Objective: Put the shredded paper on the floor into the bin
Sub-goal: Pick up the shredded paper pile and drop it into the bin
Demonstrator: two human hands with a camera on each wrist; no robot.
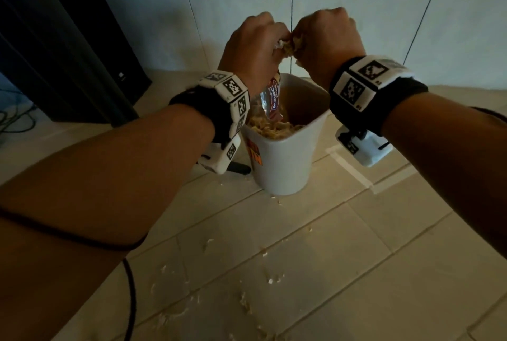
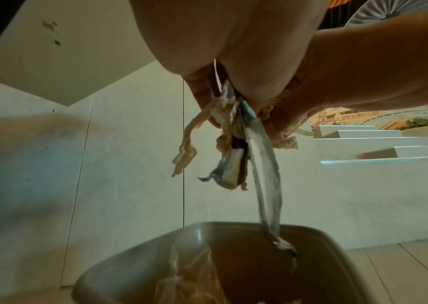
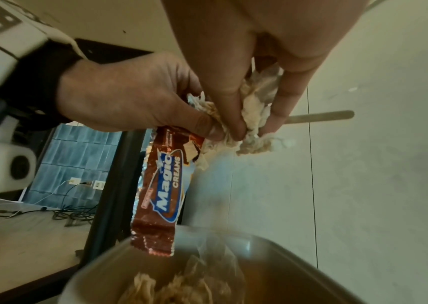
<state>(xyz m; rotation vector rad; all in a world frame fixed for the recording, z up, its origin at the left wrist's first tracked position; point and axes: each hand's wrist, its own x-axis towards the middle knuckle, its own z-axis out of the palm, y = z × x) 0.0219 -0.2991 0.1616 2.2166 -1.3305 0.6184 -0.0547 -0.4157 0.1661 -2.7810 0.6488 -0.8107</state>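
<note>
Item: paper (image 3: 253,107), one clump, pale shreds. We hold it between both hands, directly above the bin (image 1: 282,165), well clear of the rim.

Left hand (image 1: 251,47): we pinch the clump's left side, thumb against curled fingers; a wrapper (image 3: 163,189) is caught in the same pinch.

Right hand (image 1: 327,38): our fingers (image 3: 229,102) are pressed together round the clump's right side, thumb closing on it from below.

Bin: white, upright on the floor (image 1: 343,244) by the far wall, part filled with shreds and a clear plastic bag (image 2: 189,273).

Orientation: the clump is a crumpled mass with no clear long axis; loose strands trail downward from it. The wrapper's long axis runs near vertical, top end in our left pinch, bottom end pointing down at the bin mouth, about level with the rim.

Remainder: scattered scraps (image 1: 270,280) lie on the near floor, so we judge the task unfinished.

Risks, as we judge them:
- Light strands may drift on release and land outside the rim, since we hold the clump high.
- Shreds may cling to our fingers and come away with the hands.
- The wrapper may catch on the left rim and tip out.
- A low forearm could knock the bin.
</note>
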